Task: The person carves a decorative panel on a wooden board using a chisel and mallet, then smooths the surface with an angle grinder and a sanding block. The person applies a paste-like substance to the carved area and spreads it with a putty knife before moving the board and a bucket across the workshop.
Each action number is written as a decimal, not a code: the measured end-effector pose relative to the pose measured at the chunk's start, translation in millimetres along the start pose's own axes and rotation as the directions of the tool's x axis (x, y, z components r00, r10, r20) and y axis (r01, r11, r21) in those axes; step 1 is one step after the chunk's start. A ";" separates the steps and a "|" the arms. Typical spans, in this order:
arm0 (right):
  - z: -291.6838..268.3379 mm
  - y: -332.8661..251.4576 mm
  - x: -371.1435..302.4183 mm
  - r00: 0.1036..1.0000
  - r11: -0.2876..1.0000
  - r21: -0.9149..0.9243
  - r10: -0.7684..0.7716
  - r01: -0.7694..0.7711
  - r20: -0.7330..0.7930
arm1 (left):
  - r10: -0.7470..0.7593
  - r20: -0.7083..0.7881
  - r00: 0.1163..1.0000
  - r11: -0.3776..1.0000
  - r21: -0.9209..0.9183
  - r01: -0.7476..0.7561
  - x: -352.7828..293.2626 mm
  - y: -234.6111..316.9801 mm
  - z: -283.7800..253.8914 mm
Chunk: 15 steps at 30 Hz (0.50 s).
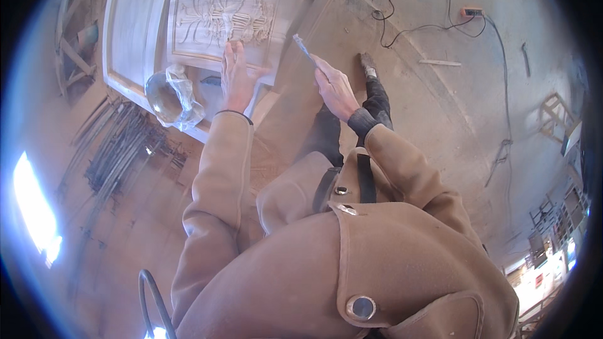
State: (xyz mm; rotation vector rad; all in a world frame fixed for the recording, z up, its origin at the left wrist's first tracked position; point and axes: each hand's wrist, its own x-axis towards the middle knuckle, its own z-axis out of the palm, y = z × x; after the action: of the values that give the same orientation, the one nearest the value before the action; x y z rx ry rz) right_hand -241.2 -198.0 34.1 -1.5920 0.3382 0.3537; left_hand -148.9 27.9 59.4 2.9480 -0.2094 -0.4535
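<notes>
My left hand (237, 81) reaches over the lower edge of a pale wooden panel (182, 50), fingers stretched out and thumb apart. Its fingertips are at the foot of a raised floral carving (229, 17) framed by a thin moulding. To the right of the panel, my right hand (336, 91) is closed round a slim blue tool (304, 49) with a whitish tip, which points up and left. The tool's tip is apart from the panel, and its exact kind is too small to make out.
Beside my left hand stands a round container (163, 97) wrapped in clear plastic. Another pale panel (135, 25) lies farther left. Thin wooden strips (116, 144) are piled on the floor at left. At right, black cables (414, 28) run to an orange power strip (471, 12).
</notes>
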 end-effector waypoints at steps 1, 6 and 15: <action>3.4 0.0 -0.2 1.000 1.000 0.000 0.021 -0.021 -0.009 | 0.032 -0.006 0.999 0.999 -0.002 -0.032 2.0 -3.1 1.4; 23.3 7.8 -1.3 0.995 0.995 0.087 -0.032 0.040 -0.093 | 0.047 0.045 0.998 0.998 0.036 -0.049 3.5 -9.6 3.1; 46.8 21.2 0.4 0.968 0.990 0.050 -0.116 0.130 -0.221 | 0.069 0.051 0.996 0.997 0.022 -0.070 3.6 -4.9 -1.6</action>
State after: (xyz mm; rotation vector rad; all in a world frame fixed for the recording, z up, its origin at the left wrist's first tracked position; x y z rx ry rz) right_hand -250.8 -152.3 12.7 -1.5837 0.4120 0.0715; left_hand -144.5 32.4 59.1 2.9436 -0.3240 -0.5195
